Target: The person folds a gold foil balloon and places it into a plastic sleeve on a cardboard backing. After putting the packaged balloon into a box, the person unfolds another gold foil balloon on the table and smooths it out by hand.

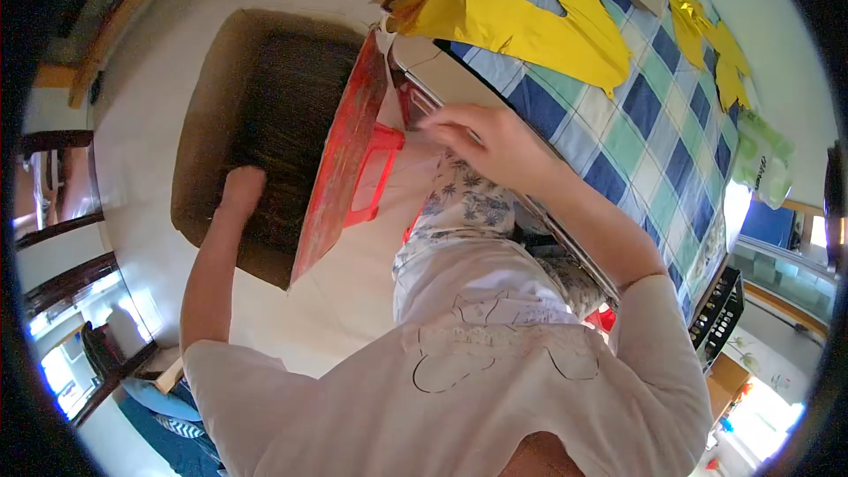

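My left hand [243,190] is closed in a fist over the lower part of an open cardboard box [208,106] with a dark inside. Its fingertips are hidden, and so is anything in them. My right hand [464,137] is above my lap, beside the metal-edged table side. Its fingers are bent together, with blurred tips, and I cannot make out anything between them. Between my hands stand a worn red board-like surface [340,159] and a red plastic stool [375,177]. Yellow shiny sheet material [521,22] with a cut-out hole lies on the checked tablecloth [605,132].
More yellow pieces [707,40] lie at the table's far edge, near a green and white package [764,159]. A black crate [717,309] stands at the right. Wooden furniture [110,31] is at the upper left.
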Demonstrator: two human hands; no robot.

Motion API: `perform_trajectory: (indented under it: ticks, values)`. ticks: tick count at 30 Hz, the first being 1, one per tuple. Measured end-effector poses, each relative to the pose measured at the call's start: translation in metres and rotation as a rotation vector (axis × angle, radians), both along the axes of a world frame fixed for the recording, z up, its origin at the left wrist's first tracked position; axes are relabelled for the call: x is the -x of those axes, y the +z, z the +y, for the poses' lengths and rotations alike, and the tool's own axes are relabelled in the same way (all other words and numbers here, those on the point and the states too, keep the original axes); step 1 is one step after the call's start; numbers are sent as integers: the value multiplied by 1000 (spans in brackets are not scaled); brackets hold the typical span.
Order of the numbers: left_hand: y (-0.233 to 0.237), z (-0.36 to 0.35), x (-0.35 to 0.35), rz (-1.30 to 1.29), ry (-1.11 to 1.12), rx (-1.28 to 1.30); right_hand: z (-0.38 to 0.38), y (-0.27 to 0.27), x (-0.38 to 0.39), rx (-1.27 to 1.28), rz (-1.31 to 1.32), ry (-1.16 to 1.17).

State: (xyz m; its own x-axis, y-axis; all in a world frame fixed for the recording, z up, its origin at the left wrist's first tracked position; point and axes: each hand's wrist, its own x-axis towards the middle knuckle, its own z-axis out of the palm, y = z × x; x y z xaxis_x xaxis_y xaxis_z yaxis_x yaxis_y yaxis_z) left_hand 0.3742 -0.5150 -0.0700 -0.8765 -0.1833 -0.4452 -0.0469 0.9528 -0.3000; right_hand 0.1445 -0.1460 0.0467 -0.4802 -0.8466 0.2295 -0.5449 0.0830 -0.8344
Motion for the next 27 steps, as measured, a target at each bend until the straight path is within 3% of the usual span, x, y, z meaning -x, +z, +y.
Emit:
perform_trajectory:
  ticks: [3, 5, 8, 11, 14, 15, 18, 21, 23, 25, 27]
  values:
    - [-4, -10, 2, 26, 40, -12, 58, -2, 7, -191, -160, -114]
    - [10, 5, 6, 20, 38, 26, 91, -2, 4, -165, -264, -275]
    - [65, 59, 47, -400, 251, 37, 133, -12, 18, -61, -244, -455]
    - [87, 112, 57, -169, -36, 42, 166, -28, 34, -12, -217, -620]
    - [10, 75, 40, 65, -87, 54, 178, -25, 43, 42, -196, -674]
    - [7, 71, 39, 186, -143, -33, 181, -25, 43, 41, -186, -687]
    - [-17, 65, 26, 223, -398, -255, 189, -31, 45, 42, -158, -686]
    - [-47, 55, 16, 153, -427, -194, 192, -29, 47, 3, -115, -666]
    - [-63, 47, 11, 155, 133, -943, 193, -31, 46, -4, -101, -686]
    - [-64, 53, 8, 165, 388, -1259, 194, -31, 47, -18, -102, -688]
    - [-52, 61, 6, 207, 200, -1027, 195, -29, 47, -33, -121, -678]
